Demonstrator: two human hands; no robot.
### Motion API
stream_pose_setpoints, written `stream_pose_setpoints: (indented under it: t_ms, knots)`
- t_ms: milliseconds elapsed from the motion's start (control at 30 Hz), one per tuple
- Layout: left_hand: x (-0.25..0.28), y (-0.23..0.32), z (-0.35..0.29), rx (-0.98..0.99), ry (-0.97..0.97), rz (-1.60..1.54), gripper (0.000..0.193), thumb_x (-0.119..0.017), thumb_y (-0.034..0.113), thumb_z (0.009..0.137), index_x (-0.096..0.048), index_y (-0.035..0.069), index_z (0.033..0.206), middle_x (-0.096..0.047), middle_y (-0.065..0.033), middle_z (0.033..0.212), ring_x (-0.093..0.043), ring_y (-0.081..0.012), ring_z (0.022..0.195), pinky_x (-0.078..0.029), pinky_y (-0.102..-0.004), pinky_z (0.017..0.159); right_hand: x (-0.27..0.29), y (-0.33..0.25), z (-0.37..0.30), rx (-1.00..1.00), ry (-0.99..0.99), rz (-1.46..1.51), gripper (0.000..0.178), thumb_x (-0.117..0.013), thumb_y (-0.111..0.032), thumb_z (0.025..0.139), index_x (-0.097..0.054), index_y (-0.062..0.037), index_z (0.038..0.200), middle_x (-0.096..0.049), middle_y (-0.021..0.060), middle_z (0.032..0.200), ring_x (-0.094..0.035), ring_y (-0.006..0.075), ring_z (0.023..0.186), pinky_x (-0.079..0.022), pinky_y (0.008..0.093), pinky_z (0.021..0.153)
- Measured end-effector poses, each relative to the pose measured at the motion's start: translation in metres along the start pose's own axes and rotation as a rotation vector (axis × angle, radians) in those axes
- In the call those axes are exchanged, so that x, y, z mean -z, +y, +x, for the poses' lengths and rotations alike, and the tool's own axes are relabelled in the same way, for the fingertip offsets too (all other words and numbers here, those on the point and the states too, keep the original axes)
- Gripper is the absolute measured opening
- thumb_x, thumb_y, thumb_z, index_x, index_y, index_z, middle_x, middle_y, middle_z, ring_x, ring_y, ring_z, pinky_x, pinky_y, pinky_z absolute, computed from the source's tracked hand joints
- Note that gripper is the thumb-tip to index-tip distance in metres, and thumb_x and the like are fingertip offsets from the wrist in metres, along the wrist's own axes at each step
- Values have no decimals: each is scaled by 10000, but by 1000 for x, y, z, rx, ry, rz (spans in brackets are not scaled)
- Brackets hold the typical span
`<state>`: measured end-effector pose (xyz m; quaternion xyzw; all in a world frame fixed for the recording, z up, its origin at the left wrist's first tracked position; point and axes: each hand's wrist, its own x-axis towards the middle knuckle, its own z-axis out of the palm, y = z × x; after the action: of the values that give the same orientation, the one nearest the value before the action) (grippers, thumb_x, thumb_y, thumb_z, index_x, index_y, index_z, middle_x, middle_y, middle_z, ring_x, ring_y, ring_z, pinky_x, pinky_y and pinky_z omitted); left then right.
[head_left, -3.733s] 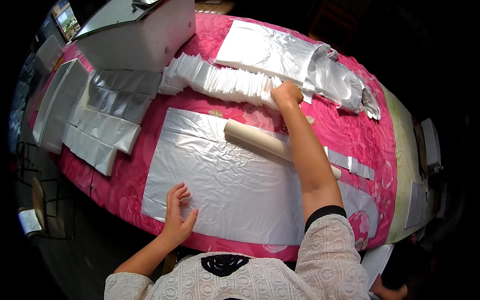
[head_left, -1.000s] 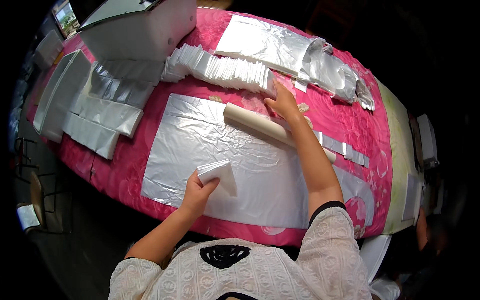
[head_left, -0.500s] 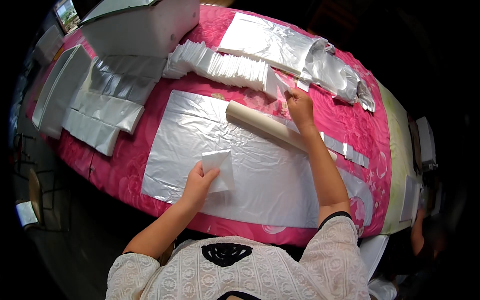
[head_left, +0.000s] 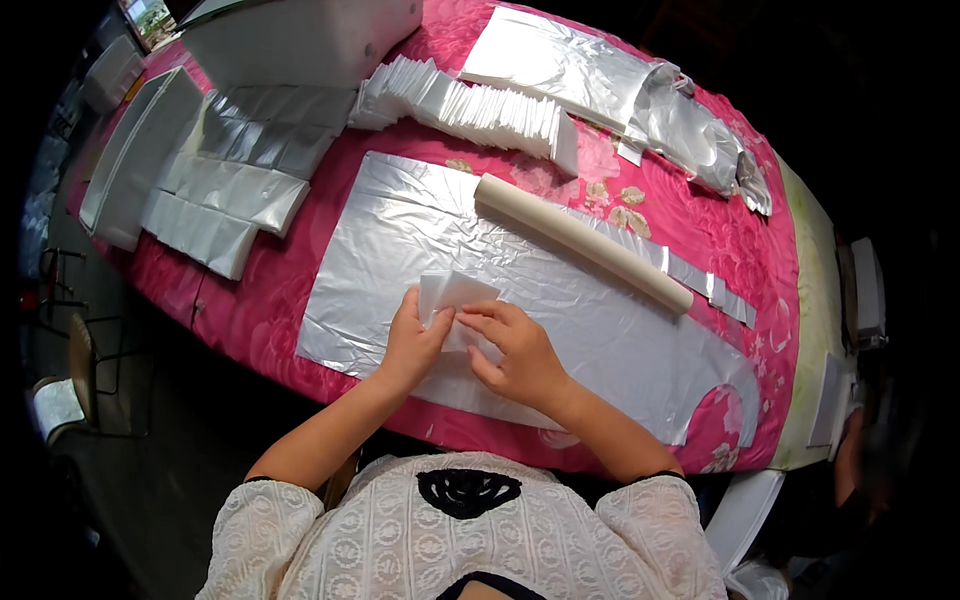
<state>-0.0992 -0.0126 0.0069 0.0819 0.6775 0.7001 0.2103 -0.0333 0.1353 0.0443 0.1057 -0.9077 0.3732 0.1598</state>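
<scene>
My left hand (head_left: 412, 340) pinches a few folded white packets (head_left: 455, 288), thin and paper-like, slightly fanned out at the top. Close against their right side is my right hand (head_left: 520, 355), its thumb and fingers apart and the fingertips at the packets' edge. Whether it still grips one is partly hidden. Beneath both hands lies a large silvery plastic sheet (head_left: 370, 270). Beyond it, a long row of similar white packets (head_left: 470, 110) stands on edge.
A cream cardboard tube (head_left: 580, 240) lies across the sheet's far edge beside silvery strips (head_left: 690, 275). Flat silvery bags (head_left: 560, 60) are at the back right. On the left are packet stacks (head_left: 235, 190), a white bin (head_left: 135, 170) and a large box (head_left: 300, 45). A pink floral cloth (head_left: 270, 300) covers the table.
My right hand has come back from the packet row to my left hand, bringing a packet. The left hand now holds fanned packets. The whole view has shifted slightly.
</scene>
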Motion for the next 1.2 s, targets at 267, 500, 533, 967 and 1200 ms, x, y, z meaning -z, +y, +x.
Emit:
stream_pose_setpoints:
  t_ms: [267,500,533,967,1200]
  knots:
    - [3,40,-7,-653,-297,912,487,-700,128,661,-477,45,1086,-579,-119,890,-579,-307,820,-466,-390,714,-5,44,1,-130,-166,204,405,-722,-99,641,-598,-106,1026,-601,64,982,-531,245,1006,-331,434,970]
    - [21,-5,-8,-653,-149,567,968,-824,326,578,-275,15,1312,-467,-184,1199,-472,-327,1104,-369,-415,951,-16,52,-13,-106,0,242,410,-745,-135,609,-605,-106,994,-612,52,939,-529,249,970,-293,420,980]
    - [17,-13,-9,-616,-149,593,995,-811,302,608,-208,6,1342,-432,-201,1236,-450,-333,1135,-372,-412,956,-15,50,-11,-103,21,233,425,-747,-135,603,-601,-100,1000,-612,53,941,-526,252,973,-298,410,973]
    - [21,-2,-23,-308,-120,353,267,-632,3,743,-553,12,998,-599,-123,921,-585,-256,873,-451,-312,767,-18,39,0,-219,-45,157,453,-773,-107,595,-608,-75,1016,-602,64,963,-514,260,1000,-405,355,886]
    - [132,5,-32,-8,470,-359,252,-563,112,880,-498,15,1104,-586,-49,1005,-573,-131,885,-455,-261,770,-35,16,10,-187,-90,221,426,-722,-147,695,-577,-53,1084,-613,83,1025,-538,223,992,-420,327,868]
